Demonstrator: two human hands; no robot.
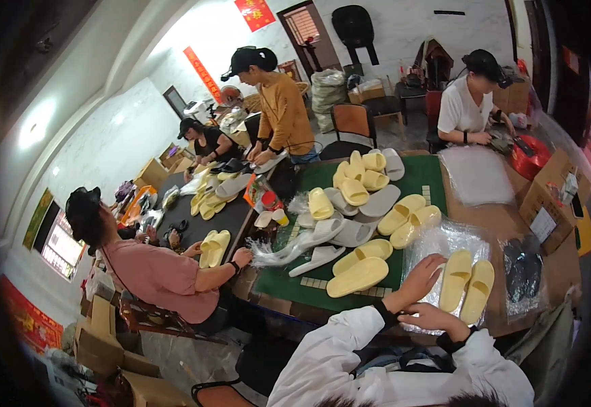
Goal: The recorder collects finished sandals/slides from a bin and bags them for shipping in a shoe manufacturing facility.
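Note:
Both my hands are over a stack of clear plastic bags [414, 252] at the table's near edge. My left hand [417, 281] reaches across the bags with its fingers stretched out, close to a pair of yellow slippers [455, 279]. I see nothing held in it. My right hand [434, 317] lies across the near edge of the bags, below the slippers. Its fingers extend left toward my left wrist, and it seems to hold nothing. The slippers rest side by side on the bags, toes away from me. Another yellow slipper pair [356, 275] lies left of my hands.
Yellow and grey slippers [356, 232] are heaped on a green mat [285, 285]. Bagged dark slippers [522, 268], a cardboard box [549, 193], flat plastic bags [475, 176] and a red roll [531, 154] are to the right. A co-worker in pink [160, 271] handles yellow slippers; others work farther back.

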